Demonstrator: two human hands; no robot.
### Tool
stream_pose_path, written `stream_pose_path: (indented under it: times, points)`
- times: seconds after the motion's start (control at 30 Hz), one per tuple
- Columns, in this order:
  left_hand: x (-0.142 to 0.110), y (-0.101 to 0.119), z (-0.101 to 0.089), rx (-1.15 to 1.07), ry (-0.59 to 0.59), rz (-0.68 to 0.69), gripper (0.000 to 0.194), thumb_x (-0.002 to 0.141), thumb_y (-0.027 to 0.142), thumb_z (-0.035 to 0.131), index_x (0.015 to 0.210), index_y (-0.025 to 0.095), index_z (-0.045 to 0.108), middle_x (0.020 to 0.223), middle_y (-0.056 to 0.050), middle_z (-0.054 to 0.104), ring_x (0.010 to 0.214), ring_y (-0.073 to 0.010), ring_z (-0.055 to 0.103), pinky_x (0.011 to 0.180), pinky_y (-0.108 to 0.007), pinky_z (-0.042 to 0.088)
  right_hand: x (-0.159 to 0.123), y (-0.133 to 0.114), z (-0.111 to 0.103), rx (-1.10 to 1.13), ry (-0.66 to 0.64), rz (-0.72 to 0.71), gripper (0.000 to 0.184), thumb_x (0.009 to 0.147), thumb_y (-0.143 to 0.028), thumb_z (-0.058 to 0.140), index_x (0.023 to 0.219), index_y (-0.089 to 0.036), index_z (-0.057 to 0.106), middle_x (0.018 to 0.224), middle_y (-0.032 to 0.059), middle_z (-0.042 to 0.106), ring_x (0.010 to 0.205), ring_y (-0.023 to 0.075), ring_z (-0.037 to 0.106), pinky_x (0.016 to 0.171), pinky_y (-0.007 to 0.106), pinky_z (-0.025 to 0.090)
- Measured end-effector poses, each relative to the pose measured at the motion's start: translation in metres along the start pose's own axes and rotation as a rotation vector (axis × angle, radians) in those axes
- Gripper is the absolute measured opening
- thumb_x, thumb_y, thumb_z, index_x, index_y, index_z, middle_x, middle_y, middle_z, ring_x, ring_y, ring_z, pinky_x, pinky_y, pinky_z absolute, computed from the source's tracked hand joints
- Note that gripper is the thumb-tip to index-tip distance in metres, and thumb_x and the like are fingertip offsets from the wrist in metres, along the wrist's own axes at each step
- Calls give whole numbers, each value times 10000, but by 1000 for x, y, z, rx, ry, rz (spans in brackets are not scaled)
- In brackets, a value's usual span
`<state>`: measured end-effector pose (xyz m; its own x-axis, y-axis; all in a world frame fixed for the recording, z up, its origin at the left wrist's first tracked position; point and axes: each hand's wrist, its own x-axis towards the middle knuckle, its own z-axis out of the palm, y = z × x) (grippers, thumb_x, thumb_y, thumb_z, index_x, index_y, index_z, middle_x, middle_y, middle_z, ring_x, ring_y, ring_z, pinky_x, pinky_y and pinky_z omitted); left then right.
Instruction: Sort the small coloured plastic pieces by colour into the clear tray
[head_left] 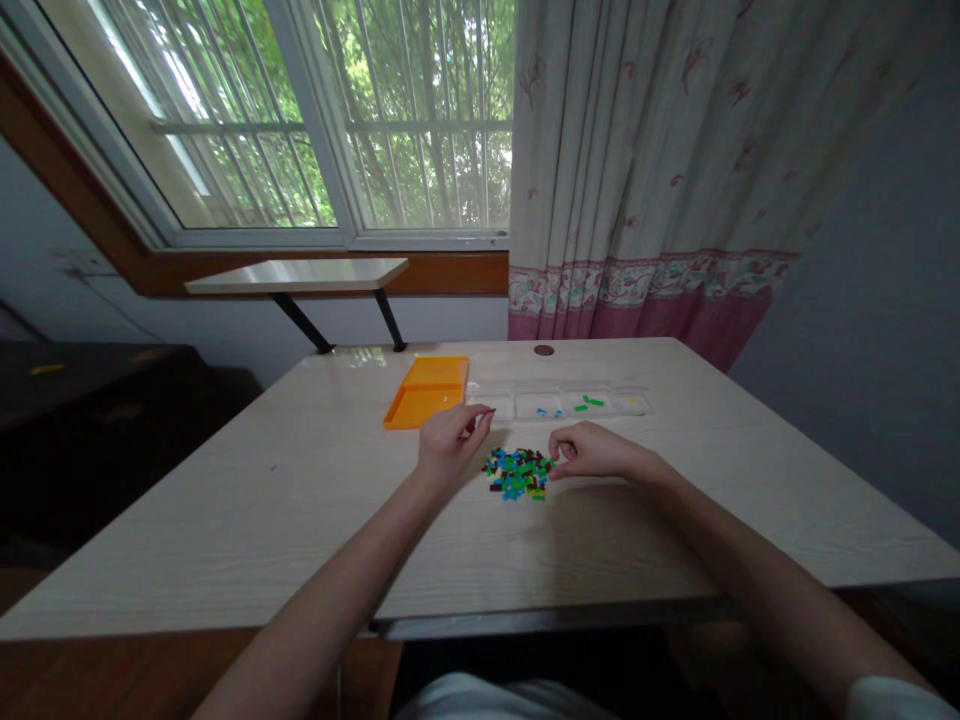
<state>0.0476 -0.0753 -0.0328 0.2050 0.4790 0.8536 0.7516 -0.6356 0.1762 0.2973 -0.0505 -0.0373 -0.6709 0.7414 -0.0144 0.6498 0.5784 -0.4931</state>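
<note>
My left hand (448,438) is closed in a pinch on a small dark piece (492,410), held near the front of the clear tray's left end. A heap of small plastic pieces (519,472) in green, blue, dark brown and yellow lies on the table between my hands. At the heap's right edge is my right hand (592,452), its thumb and index finger apart and nothing visible between them. Behind the heap stretches a clear compartment tray (559,388). Separate compartments of it hold blue pieces (549,412), green pieces (589,403) and a little yellow (632,401).
An open orange case (429,373) lies left of the tray. The pale wooden table (300,510) has a round dark cable hole (544,350) near its back edge. A raised white shelf (300,274) stands at the back left, before the window. A curtain (622,200) hangs behind the table.
</note>
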Motion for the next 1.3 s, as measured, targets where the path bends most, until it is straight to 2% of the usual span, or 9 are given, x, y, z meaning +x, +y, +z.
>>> stream_pose_path:
  times: [0.2,0.53,0.7,0.87,1.07,1.17,1.3]
  points:
    - [-1,-3,2,5,-54,-44,180,829,278,513,808,157,645,565,19,582,498,-64,507,527,-174,359,0,2,-1,13,-26,-8,325,665,-458,665,802,-169,610,606,-38,523,540,93,474,491,189,279]
    - [-8,-35,19,111,-330,-425,251,804,389,490,850,205,655,579,17,579,552,-113,533,527,-205,332,-2,2,-5,57,-70,-33,277,703,-393,637,843,-155,619,666,-7,568,588,111,512,519,197,333]
    - [-7,-43,21,162,-416,-514,280,797,412,473,854,209,657,617,-2,613,574,-135,544,518,-220,317,-2,1,-4,53,-63,-55,195,730,-321,605,821,-149,616,677,3,576,595,111,511,528,196,336]
    - [-7,-43,20,166,-469,-507,295,799,422,464,876,217,663,657,-12,636,609,-145,562,529,-223,324,-3,1,-3,56,-32,-70,102,722,-191,558,801,-143,602,654,-5,556,582,100,491,526,188,327]
    - [-8,-43,19,129,-419,-467,294,814,387,449,892,196,658,609,-10,615,556,-129,546,523,-213,337,1,-1,3,119,104,-52,83,740,-170,517,801,-146,569,586,-33,483,533,84,433,511,185,310]
    - [-10,-36,17,33,-445,-355,281,820,369,451,907,189,649,564,8,587,521,-114,528,498,-198,332,4,-4,9,212,166,-47,99,770,-227,518,819,-150,558,597,-31,479,542,87,438,509,185,323]
    - [-11,-14,13,-85,-553,-154,234,818,334,480,906,193,644,589,13,607,520,-94,527,500,-182,346,9,-10,20,371,135,-42,144,788,-298,524,807,-155,537,583,-34,491,516,84,436,487,183,323]
